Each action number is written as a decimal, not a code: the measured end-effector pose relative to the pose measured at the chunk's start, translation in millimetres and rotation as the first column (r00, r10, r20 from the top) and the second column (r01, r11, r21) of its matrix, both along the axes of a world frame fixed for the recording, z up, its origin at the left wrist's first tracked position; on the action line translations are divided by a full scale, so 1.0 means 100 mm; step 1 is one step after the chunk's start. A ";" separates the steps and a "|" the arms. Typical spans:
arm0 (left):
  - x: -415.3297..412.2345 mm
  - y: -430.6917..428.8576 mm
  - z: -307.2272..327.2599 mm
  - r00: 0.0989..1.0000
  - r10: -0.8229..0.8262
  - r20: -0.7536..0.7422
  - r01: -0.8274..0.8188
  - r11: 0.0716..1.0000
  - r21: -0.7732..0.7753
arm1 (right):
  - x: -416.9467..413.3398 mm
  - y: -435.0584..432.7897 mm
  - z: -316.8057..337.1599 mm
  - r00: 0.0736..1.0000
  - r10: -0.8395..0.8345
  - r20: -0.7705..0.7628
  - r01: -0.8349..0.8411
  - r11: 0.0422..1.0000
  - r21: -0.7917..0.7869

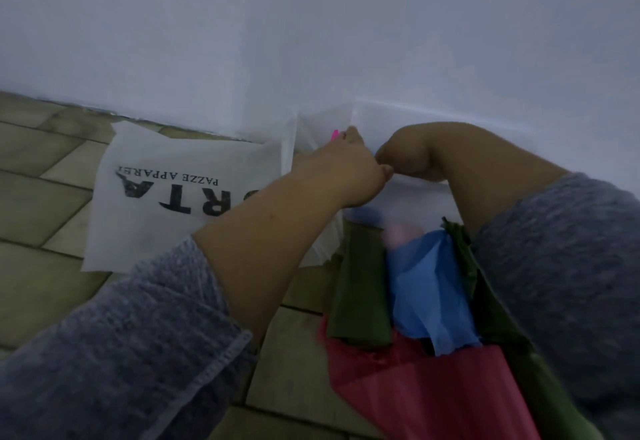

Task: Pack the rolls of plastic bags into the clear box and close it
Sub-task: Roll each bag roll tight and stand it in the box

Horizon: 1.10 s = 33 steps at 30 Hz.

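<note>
By the wall, your left hand [346, 168], right hand [407, 159] on clear box [415, 197], grip unclear; plastic bags [426, 284] look soft, slippery, so grab mid-bundle.

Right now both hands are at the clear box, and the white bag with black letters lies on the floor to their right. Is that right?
No. In the head view the white bag lies on the floor to their left, not right. The left hand and right hand are at the clear box.

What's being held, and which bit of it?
Both the left grip and right grip are at the near rim of the box; blur hides whether they actually clasp it.
</note>
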<state>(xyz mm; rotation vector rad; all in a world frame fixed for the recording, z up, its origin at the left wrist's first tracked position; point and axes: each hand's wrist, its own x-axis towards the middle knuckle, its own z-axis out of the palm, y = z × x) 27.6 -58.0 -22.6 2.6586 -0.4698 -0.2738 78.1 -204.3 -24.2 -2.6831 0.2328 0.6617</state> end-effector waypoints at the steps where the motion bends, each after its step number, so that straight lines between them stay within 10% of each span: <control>1: 0.00 0.00 -0.01 1.000 0.002 0.002 -0.002 1.000 0.000 | -0.03 0.01 0.00 0.998 0.049 0.039 -0.045 0.995 -0.093; 7: -0.03 0.04 -0.07 1.000 0.017 0.026 -0.017 1.000 0.016 | -0.20 0.10 0.09 0.991 0.131 0.026 -0.121 0.963 -0.242; 13: -0.31 0.82 -0.35 0.975 0.109 0.195 -0.126 0.989 0.082 | -1.01 0.42 0.42 0.641 -0.060 0.765 0.077 0.997 0.014; 18: -0.60 1.07 -0.71 0.993 -0.022 -0.117 0.071 0.900 0.429 | -1.80 0.90 -0.03 0.979 0.198 0.044 -0.171 0.923 -0.344; 28: -0.40 0.94 -0.70 0.965 0.050 -0.256 0.064 0.907 0.417 | -2.39 1.34 -0.58 0.815 0.339 0.470 -0.100 0.881 -0.463; 33: -0.50 1.06 -0.55 0.972 0.083 -0.221 -0.041 0.981 0.191 | -2.42 1.30 -0.59 0.962 0.164 0.220 -0.094 0.950 -0.298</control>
